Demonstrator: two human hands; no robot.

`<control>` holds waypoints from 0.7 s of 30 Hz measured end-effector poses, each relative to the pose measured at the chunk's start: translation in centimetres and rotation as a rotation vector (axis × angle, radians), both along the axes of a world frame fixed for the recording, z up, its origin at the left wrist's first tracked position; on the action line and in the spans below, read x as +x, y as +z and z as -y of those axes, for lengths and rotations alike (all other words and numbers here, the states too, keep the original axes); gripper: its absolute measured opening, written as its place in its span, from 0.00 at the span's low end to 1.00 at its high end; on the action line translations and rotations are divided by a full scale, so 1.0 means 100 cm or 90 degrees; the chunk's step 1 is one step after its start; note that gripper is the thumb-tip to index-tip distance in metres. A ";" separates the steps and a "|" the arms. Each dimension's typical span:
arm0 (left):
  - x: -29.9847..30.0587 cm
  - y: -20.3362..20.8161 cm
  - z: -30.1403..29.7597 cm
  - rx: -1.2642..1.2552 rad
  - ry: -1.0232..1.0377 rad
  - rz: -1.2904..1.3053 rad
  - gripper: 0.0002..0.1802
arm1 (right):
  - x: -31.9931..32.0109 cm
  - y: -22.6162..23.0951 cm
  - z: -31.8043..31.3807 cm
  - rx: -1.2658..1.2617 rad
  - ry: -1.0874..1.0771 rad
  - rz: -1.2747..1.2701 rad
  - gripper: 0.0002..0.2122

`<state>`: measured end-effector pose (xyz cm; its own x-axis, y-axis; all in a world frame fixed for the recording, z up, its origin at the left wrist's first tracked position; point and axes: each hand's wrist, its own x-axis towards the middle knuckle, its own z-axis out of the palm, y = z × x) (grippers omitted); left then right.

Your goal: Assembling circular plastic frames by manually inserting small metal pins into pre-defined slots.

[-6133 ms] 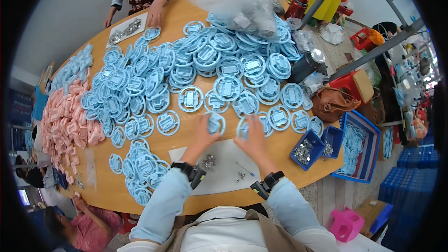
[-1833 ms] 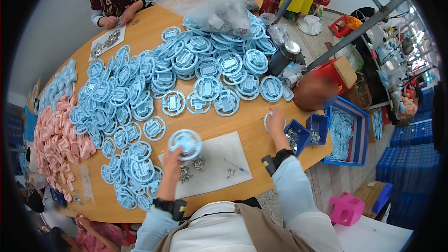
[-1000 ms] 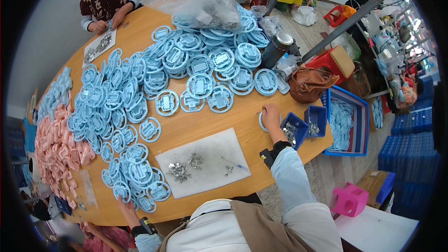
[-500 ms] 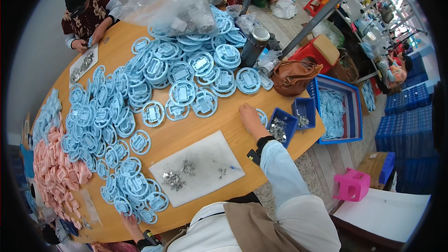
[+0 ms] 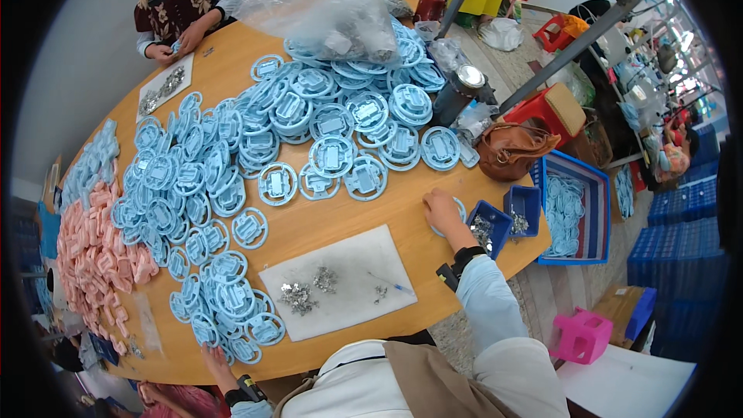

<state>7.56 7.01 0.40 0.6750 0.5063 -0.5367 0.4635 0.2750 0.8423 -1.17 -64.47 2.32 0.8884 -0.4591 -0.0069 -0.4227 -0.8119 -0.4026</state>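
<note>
Light-blue round plastic frames (image 5: pixel 331 156) lie in a large heap across the table, with a smaller cluster (image 5: pixel 234 298) near its front edge. Beside the lower end of that cluster is my left hand (image 5: pixel 220 368), fingers stretched toward the nearest frames and apart. My right hand (image 5: pixel 443 210) rests on the table at the right, its fingers bent downward and partly hidden. A blue round frame (image 5: pixel 461 209) shows from behind it. A white board (image 5: pixel 348 311) between my arms carries small piles of shiny metal pieces (image 5: pixel 298 298) and a thin blue-handled tool (image 5: pixel 402 289).
Two blue bins (image 5: pixel 501 234) of metal pieces stand right of my hand, near a brown bag (image 5: pixel 507 151) and a dark thermos (image 5: pixel 458 97). Pink parts (image 5: pixel 97 255) are heaped at far left. Another person (image 5: pixel 182 11) works across the table. A blue crate (image 5: pixel 592 259) stands beyond the right edge.
The whole view has shifted, so the table and things on it sit lower and further right. Both hands stay at about the same places on the table.
</note>
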 end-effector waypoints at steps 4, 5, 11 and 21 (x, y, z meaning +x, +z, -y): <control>0.000 -0.017 -0.021 -0.019 -0.007 -0.006 0.23 | 0.008 -0.017 0.008 0.021 -0.011 -0.015 0.05; 0.001 -0.016 -0.022 -0.024 -0.010 -0.007 0.23 | 0.009 -0.016 0.012 0.030 -0.030 0.004 0.05; -0.005 -0.013 -0.022 -0.026 -0.031 -0.012 0.24 | 0.009 -0.005 0.040 -0.035 -0.256 0.082 0.04; 0.003 -0.004 -0.017 0.020 -0.043 0.011 0.20 | 0.002 -0.037 0.049 -0.060 -0.282 0.111 0.09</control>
